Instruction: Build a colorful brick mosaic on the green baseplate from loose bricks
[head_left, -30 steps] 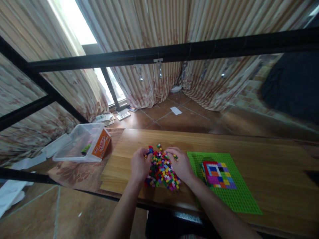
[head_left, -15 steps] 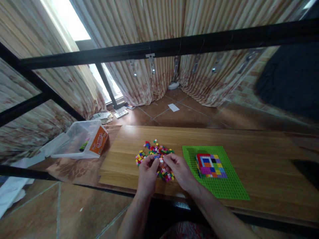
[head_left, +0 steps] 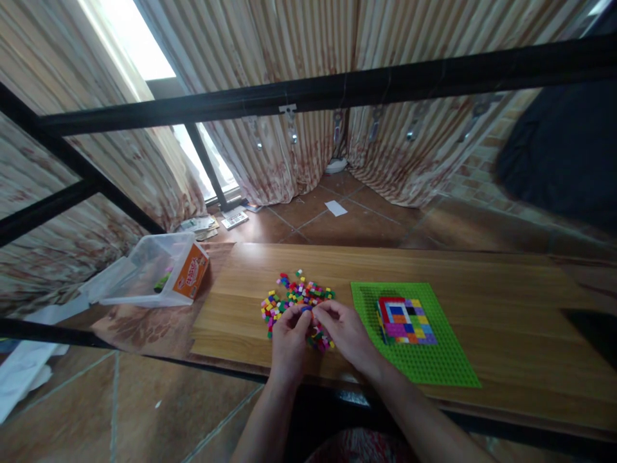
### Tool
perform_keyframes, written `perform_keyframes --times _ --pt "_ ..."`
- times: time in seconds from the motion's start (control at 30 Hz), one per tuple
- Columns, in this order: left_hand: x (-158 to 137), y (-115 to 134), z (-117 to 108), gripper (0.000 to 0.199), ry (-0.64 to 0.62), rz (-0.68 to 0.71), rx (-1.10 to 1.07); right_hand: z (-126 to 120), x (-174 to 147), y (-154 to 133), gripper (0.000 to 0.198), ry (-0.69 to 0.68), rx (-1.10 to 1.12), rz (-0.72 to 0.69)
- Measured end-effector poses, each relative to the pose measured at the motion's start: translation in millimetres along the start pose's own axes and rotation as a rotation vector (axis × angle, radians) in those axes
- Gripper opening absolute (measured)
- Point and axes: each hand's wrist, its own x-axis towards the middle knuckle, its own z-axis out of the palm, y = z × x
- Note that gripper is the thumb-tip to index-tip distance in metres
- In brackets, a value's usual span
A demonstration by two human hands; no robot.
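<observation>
Both hands meet fingertip to fingertip over a loose pile of small coloured building bricks (head_left: 303,290). My left hand (head_left: 290,329) is pinched at a blue brick (head_left: 306,309). Just right of it, the thumb and forefinger of my right hand (head_left: 341,323) are closed as well; whatever they hold is too small and covered to make out. To the right lies a green baseplate (head_left: 429,370). On it stands a low, square block of bricks (head_left: 407,320) in many colours, with red and white rows at its back left.
A wooden table (head_left: 506,308) bears the bricks and baseplate. A clear plastic bin (head_left: 139,297) with an orange label sits off its left end. A black metal bar (head_left: 241,106) crosses above, with clips hanging from it. Curtains (head_left: 299,58) hang behind.
Both hands have shifted very slightly, the fingertips drawing closer together. The white and orange bits seen between them before are now covered. Baseplate and pile stay put.
</observation>
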Motion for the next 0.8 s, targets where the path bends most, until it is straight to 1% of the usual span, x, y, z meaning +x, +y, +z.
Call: perform_keyframes --times 0.17,0.27,0.33,0.37,0.43,0.53,0.6,0.67,0.8 --pt "-3.1 1.5 1.3 0.027 0.005 -0.004 0.007 3.8 -6.3 -2.7 0.034 -0.025 0.219 0.109" --pt "-2.6 1.4 -1.5 0.029 -0.03 -0.065 -0.045 3.2 -6.6 -0.5 0.037 -0.045 0.32 0.131" --pt "-2.0 0.7 -3.7 0.031 -0.055 -0.113 -0.087 2.0 -4.5 2.3 0.036 -0.047 0.333 0.141" --pt "-1.7 0.3 -4.7 0.032 -0.06 -0.125 -0.106 1.1 -2.7 3.8 0.035 -0.035 0.299 0.144" --pt "-1.3 -0.5 -6.3 0.033 -0.046 -0.119 -0.131 -1.3 2.2 6.2 0.032 0.016 0.149 0.113" --pt "-0.3 -1.4 -8.3 0.035 -0.007 -0.081 -0.13 -5.0 9.5 6.9 0.023 0.1 -0.144 -0.024" --pt "0.2 -2.0 -9.1 0.037 0.008 -0.066 -0.113 -6.2 11.5 5.2 0.021 0.119 -0.268 -0.097" --pt "-0.4 -2.1 -8.9 0.038 0.017 -0.064 -0.103 -5.7 10.4 2.9 0.024 0.113 -0.293 -0.119" --pt "-5.5 -1.2 -4.8 0.037 0.014 -0.09 -0.062 -0.9 3.9 1.0 0.029 0.025 -0.145 -0.107"
